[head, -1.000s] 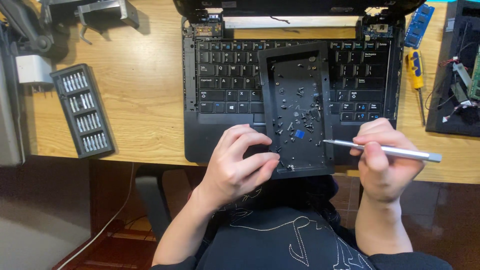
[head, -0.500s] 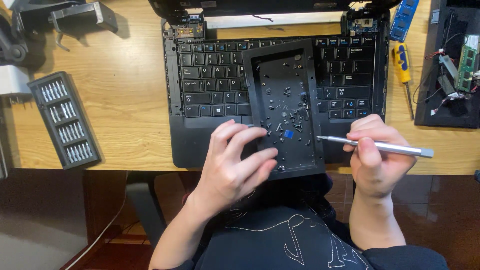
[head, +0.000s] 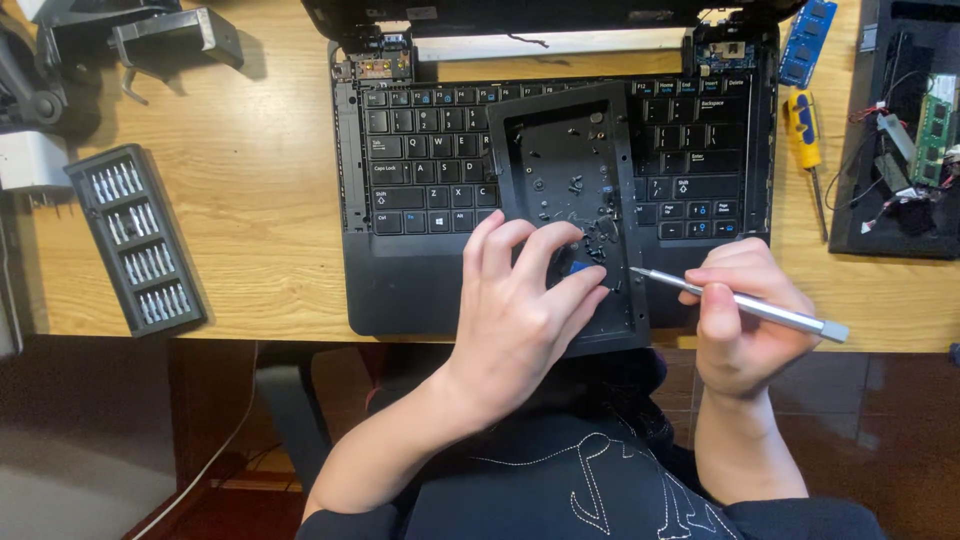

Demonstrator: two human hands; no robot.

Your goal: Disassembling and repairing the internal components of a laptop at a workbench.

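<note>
A black laptop base [head: 420,280] with its keyboard showing lies on the wooden desk [head: 270,200]. On top of it rests a black plastic cover panel [head: 560,150] used as a tray, with several small dark screws [head: 590,235] and a small blue piece [head: 580,267] lying in it. My left hand [head: 520,310] is spread over the panel's near end, fingertips among the screws. My right hand [head: 745,320] holds a slim silver screwdriver [head: 745,303] like a pen, its tip pointing left at the panel's right edge.
A grey case of screwdriver bits [head: 135,240] lies at the left. A yellow-handled screwdriver [head: 805,135] and a blue memory module [head: 805,40] sit right of the laptop. A black chassis with circuit boards [head: 900,130] is at far right. A black bracket [head: 170,35] sits top left.
My left hand's fingers have spread and reached further onto the panel among the screws. The right hand keeps the screwdriver in about the same place.
</note>
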